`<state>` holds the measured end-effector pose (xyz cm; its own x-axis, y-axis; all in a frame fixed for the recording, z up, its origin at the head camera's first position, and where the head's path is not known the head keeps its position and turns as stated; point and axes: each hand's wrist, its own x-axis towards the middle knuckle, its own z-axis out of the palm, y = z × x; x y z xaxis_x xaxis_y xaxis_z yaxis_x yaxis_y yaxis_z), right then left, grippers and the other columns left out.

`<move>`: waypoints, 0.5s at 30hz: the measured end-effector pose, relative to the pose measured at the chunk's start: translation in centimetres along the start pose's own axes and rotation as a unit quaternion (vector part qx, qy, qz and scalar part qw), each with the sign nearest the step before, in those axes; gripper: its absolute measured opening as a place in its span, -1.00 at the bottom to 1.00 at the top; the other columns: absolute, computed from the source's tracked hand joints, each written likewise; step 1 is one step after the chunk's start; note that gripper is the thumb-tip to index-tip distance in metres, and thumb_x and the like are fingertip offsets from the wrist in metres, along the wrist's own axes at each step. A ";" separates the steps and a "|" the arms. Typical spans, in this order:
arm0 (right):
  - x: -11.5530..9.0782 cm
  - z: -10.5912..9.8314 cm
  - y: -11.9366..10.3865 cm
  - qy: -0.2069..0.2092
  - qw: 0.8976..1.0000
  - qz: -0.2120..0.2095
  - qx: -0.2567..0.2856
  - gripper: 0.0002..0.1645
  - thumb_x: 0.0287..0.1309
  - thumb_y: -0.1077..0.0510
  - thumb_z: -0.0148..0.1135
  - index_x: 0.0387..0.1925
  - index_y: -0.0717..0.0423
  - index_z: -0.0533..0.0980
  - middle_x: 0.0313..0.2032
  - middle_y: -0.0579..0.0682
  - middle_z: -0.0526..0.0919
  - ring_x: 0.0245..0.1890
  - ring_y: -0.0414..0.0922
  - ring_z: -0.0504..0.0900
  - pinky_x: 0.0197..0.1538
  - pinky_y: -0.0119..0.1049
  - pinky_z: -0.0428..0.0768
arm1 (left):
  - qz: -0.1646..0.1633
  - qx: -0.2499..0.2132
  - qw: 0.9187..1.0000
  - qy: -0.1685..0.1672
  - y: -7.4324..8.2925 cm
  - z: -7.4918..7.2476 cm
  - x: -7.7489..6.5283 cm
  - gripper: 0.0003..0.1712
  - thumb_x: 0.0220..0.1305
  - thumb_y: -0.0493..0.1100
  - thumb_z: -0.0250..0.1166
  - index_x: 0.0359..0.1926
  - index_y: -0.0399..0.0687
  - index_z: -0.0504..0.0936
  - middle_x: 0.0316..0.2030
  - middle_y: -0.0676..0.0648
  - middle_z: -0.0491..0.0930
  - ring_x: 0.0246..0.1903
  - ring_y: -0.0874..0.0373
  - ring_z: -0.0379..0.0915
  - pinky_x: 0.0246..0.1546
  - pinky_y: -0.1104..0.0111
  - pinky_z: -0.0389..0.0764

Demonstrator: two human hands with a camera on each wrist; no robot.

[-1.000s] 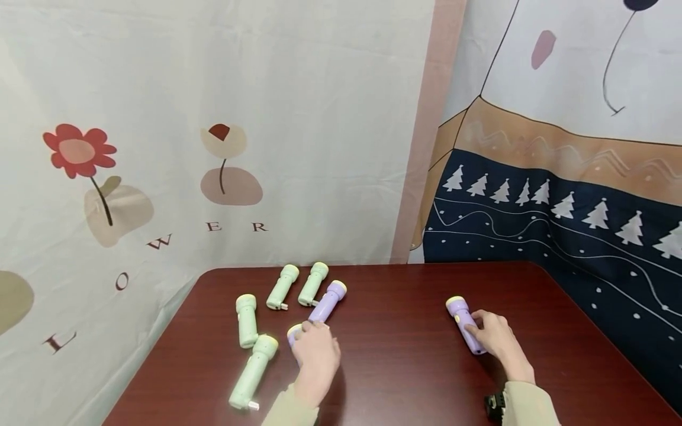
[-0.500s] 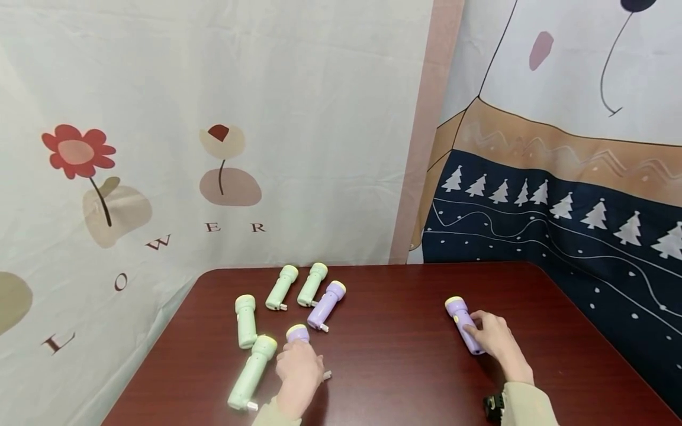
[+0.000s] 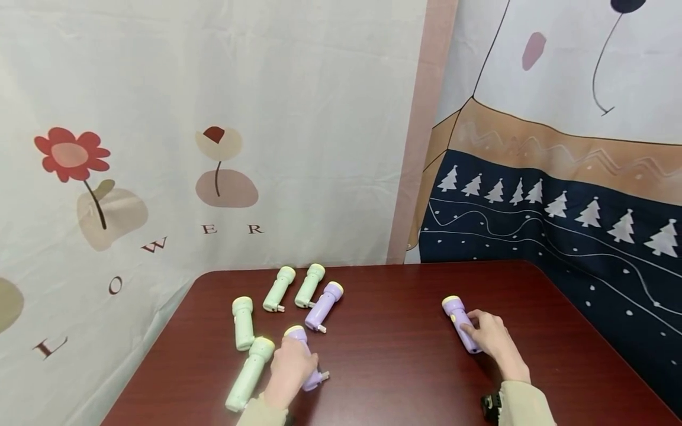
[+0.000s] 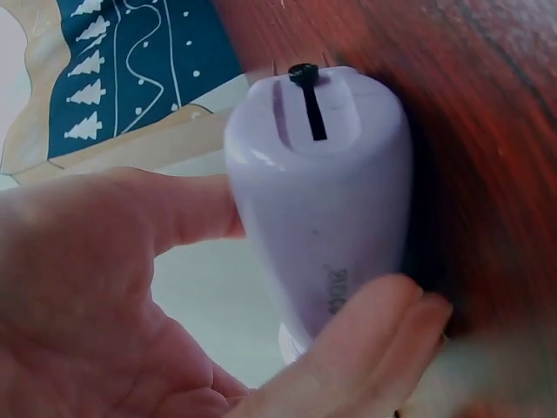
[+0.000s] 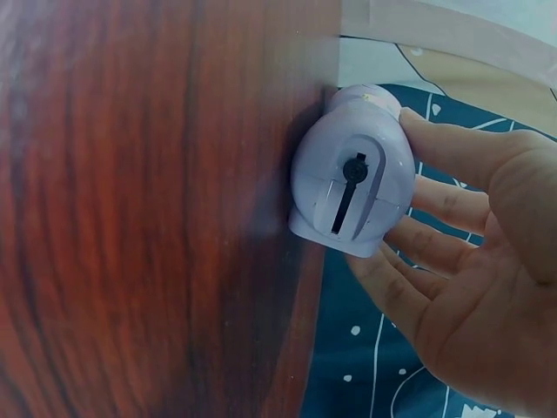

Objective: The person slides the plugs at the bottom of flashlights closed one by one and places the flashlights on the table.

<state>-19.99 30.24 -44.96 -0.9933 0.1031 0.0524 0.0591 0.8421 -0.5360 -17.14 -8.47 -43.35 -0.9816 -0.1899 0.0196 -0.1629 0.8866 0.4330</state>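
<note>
My left hand (image 3: 290,364) is clamped on the first lilac flashlight (image 4: 322,205), thumb on one side of the barrel, fingers on the other. It sits at the left of the dark red table (image 3: 391,355), near a pale green flashlight (image 3: 248,376). Its head is rimmed pale yellow, dark lettering marks the smooth barrel, a black slot with a round knob runs down its end, and a short pale tab juts out there. My right hand (image 3: 491,336) grips the second lilac flashlight (image 5: 313,187), likewise yellow-rimmed and slotted, at the table's right.
</note>
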 end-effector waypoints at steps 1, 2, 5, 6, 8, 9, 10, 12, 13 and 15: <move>0.0 0.0 0.0 -0.002 1.000 -0.002 0.001 -0.54 0.16 0.15 0.22 -0.01 0.42 0.47 -0.13 0.34 0.60 -0.27 0.01 0.56 -0.16 -0.01 0.56 | 0.004 -0.002 1.000 -0.001 -0.1 -0.1 0.0 -0.48 -0.07 -0.08 0.39 -0.34 -0.52 0.45 -0.46 -0.33 0.51 -0.47 -0.22 0.56 -0.49 0.06 0.57; 0.0 0.1 0.0 -0.003 1.000 -0.003 0.002 -0.55 0.17 0.15 0.21 -0.01 0.42 0.47 -0.12 0.35 0.60 -0.28 0.00 0.56 -0.16 -0.01 0.57 | 0.007 -0.002 1.000 -0.003 -0.3 -0.1 0.0 -0.51 -0.08 -0.07 0.39 -0.39 -0.48 0.47 -0.48 -0.31 0.51 -0.49 -0.20 0.56 -0.50 0.07 0.56; -0.1 0.1 -0.1 -0.002 1.000 -0.006 -0.001 -0.54 0.17 0.15 0.20 0.00 0.43 0.47 -0.10 0.35 0.59 -0.27 0.00 0.57 -0.16 -0.02 0.57 | 0.020 0.002 1.000 -0.015 -0.7 -0.2 0.2 -0.58 -0.06 -0.03 0.39 -0.54 -0.36 0.52 -0.55 -0.26 0.52 -0.54 -0.13 0.53 -0.54 0.11 0.54; -0.1 0.1 -0.1 -0.001 1.000 -0.004 -0.002 -0.54 0.16 0.15 0.21 0.00 0.42 0.47 -0.11 0.35 0.60 -0.27 0.01 0.57 -0.17 -0.01 0.57 | 0.023 0.002 1.000 -0.018 -0.8 -0.2 0.3 -0.59 -0.06 -0.02 0.39 -0.58 -0.33 0.52 -0.57 -0.25 0.52 -0.55 -0.10 0.52 -0.55 0.13 0.54; -0.1 0.1 -0.1 0.003 1.000 -0.004 -0.005 -0.54 0.15 0.15 0.22 -0.01 0.42 0.47 -0.12 0.35 0.60 -0.27 0.03 0.57 -0.16 0.01 0.56 | 0.030 -0.006 0.999 -0.022 -1.0 -0.2 0.6 -0.59 -0.05 -0.02 0.39 -0.59 -0.32 0.52 -0.59 -0.24 0.52 -0.56 -0.08 0.50 -0.55 0.15 0.53; -0.1 0.0 -0.1 0.007 1.000 -0.005 -0.008 -0.54 0.15 0.14 0.22 -0.01 0.41 0.48 -0.12 0.36 0.60 -0.26 0.04 0.57 -0.17 0.02 0.55 | 0.032 -0.011 0.999 -0.022 -1.1 -0.1 0.7 -0.58 -0.06 -0.02 0.40 -0.59 -0.33 0.51 -0.58 -0.24 0.51 -0.56 -0.08 0.50 -0.54 0.16 0.53; -0.1 0.1 0.0 0.009 1.000 -0.005 -0.009 -0.54 0.14 0.14 0.23 -0.02 0.41 0.48 -0.12 0.36 0.60 -0.26 0.05 0.57 -0.16 0.03 0.55 | 0.035 -0.017 0.999 -0.022 -1.2 0.0 0.8 -0.58 -0.07 -0.03 0.40 -0.58 -0.34 0.51 -0.58 -0.24 0.51 -0.56 -0.08 0.50 -0.53 0.15 0.54; -0.1 0.1 0.0 0.009 1.000 -0.007 -0.010 -0.55 0.14 0.15 0.22 -0.02 0.41 0.48 -0.12 0.36 0.60 -0.26 0.05 0.56 -0.16 0.04 0.54 | 0.035 -0.024 0.999 -0.024 -1.4 0.1 1.0 -0.55 -0.08 -0.03 0.41 -0.52 -0.39 0.50 -0.54 -0.26 0.50 -0.51 -0.10 0.51 -0.46 0.13 0.56; -0.1 0.1 0.0 0.009 1.000 -0.010 -0.010 -0.55 0.15 0.15 0.22 -0.02 0.41 0.48 -0.11 0.37 0.60 -0.27 0.05 0.56 -0.16 0.04 0.54 | 0.034 -0.027 0.999 -0.026 -1.4 0.2 1.1 -0.53 -0.08 -0.03 0.41 -0.48 -0.42 0.50 -0.52 -0.27 0.50 -0.49 -0.11 0.52 -0.43 0.12 0.58; -0.1 0.1 0.0 0.008 1.000 -0.013 -0.010 -0.55 0.15 0.15 0.22 -0.02 0.41 0.48 -0.10 0.37 0.60 -0.27 0.04 0.55 -0.15 0.03 0.55 | 0.031 -0.034 0.998 -0.033 -1.6 0.3 1.2 -0.48 -0.09 -0.03 0.41 -0.41 -0.48 0.47 -0.49 -0.29 0.48 -0.46 -0.15 0.53 -0.40 0.11 0.60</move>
<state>-19.87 30.17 -45.05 -0.9927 0.0903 0.0795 0.0363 0.8551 -0.5172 -18.12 -10.00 -44.29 -0.9943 -0.1063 -0.0096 -0.0972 0.8641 0.4938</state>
